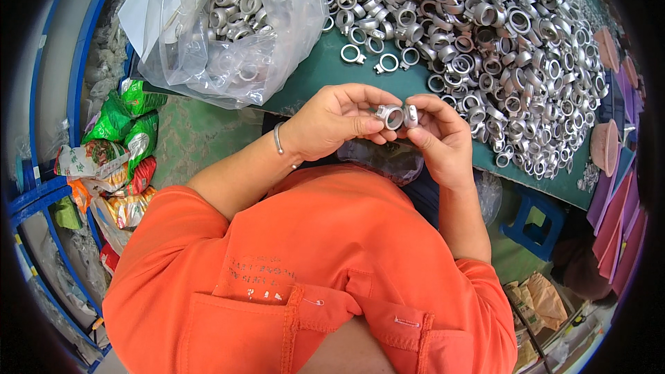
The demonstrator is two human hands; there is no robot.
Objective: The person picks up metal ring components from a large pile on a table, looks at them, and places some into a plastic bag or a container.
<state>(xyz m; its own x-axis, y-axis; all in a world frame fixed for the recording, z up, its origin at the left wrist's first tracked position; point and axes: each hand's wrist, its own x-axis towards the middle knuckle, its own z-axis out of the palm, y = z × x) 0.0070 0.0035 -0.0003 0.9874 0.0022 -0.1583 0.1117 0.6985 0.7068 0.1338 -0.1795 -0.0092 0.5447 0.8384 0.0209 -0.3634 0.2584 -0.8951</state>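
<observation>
In front of my chest, near the table's front edge, my two hands meet. My left hand [327, 123] pinches a silver metal ring [391, 117] with a small lug, its round opening facing up toward me. Between thumb and fingers, my right hand [443, 140] grips a second metal ring [411, 116], seen edge-on with a slot in its side. The two rings are side by side, very close; whether they touch I cannot tell. Beyond my hands a large pile of similar metal rings [485, 48] spreads over the green tabletop [315, 73].
A clear plastic bag [284, 62] with more rings and a white sheet sits at the table's left. Green and red packages [114, 145] lie by a blue-framed rack [41, 194]. A blue stool [537, 221] stands under the table's right side, with pink bowls [604, 145] along that edge.
</observation>
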